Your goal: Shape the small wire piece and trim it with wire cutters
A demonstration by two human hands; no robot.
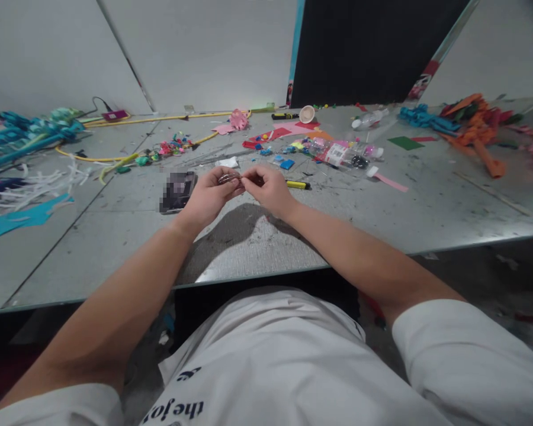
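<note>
The bare left hand [208, 194] and bare right hand [270, 188] are held close together, fingers [256, 171] curled, bare forearms [350, 244] stretched forward.

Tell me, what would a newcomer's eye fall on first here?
Probably the left hand and right hand, meeting mid-view over the gray tabletop with a small, shiny clear piece at their fingertips. Next, perhaps, the big black panel behind the table, right of centre. Color stands out too: a bright orange bundle at far right.
</note>
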